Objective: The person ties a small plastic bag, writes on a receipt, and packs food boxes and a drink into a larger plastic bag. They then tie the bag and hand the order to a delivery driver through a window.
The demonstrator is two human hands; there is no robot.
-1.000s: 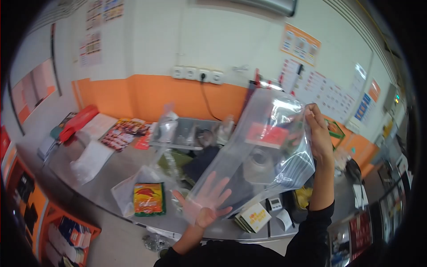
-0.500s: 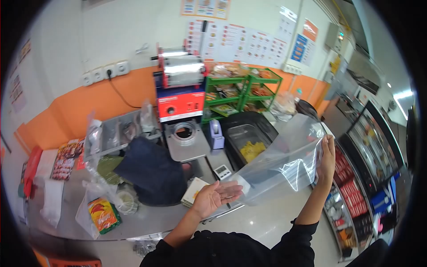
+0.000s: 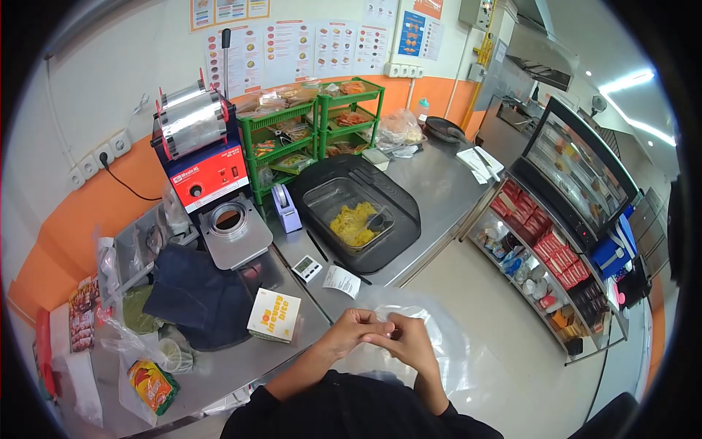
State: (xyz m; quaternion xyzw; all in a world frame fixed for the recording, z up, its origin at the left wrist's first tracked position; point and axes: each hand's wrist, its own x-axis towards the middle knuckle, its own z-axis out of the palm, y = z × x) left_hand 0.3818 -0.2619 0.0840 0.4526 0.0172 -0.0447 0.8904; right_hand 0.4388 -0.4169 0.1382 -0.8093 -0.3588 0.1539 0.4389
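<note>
My left hand (image 3: 352,335) and my right hand (image 3: 409,340) meet in front of my body, fingertips pinched together on the edge of a large clear plastic bag (image 3: 447,338). The bag hangs down behind and below my hands, its lower part hidden by my arms. Just beyond my hands, a paper slip (image 3: 341,282) and a small digital timer (image 3: 307,268) lie on the metal counter. To the left of my left hand is a stack of printed square boxes or papers (image 3: 274,314). Farther back, a black tub (image 3: 406,212) holds a clear tray with yellow food.
A cup sealing machine (image 3: 197,157) stands at the back left, beside green racks (image 3: 285,135) of packets. A purple tape dispenser (image 3: 286,208) is near the tub. Dark cloth (image 3: 197,293) covers part of the counter. A glass display case (image 3: 574,175) stands right.
My right hand has come down and left from its raised spot to meet my left hand. The plastic has dropped from outstretched to hanging, and my view has shifted right.
</note>
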